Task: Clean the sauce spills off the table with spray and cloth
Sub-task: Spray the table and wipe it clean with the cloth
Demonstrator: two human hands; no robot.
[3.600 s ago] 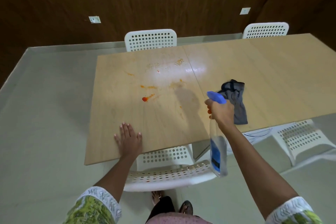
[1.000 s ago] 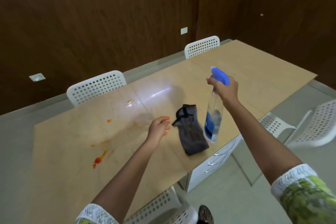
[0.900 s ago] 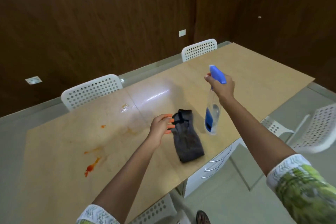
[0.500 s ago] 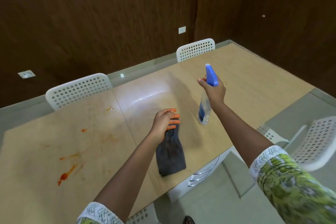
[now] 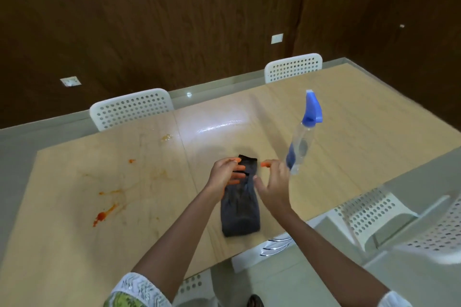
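Note:
A dark grey cloth point(image 5: 240, 209) lies on the light wooden table point(image 5: 354, 129) near its front edge. My left hand point(image 5: 225, 175) grips the cloth's upper end, which is bunched under the fingers. My right hand point(image 5: 273, 188) hovers just right of the cloth with spread fingers and holds nothing. The clear spray bottle point(image 5: 300, 144) with a blue trigger head stands free on the table behind my right hand. A red sauce blot point(image 5: 101, 216) and orange smears point(image 5: 131, 161) mark the table's left half, with a yellowish spot point(image 5: 166, 137) further back.
White perforated chairs stand at the far side point(image 5: 132, 107) point(image 5: 293, 66) and at the right of the table point(image 5: 369, 214). A white drawer unit point(image 5: 273, 244) sits under the table's front edge. Dark wood wall panels rise behind.
My right hand set the spray bottle down on the table, let go of it and moved over beside the cloth. My left hand went from resting on the cloth to gripping its upper end.

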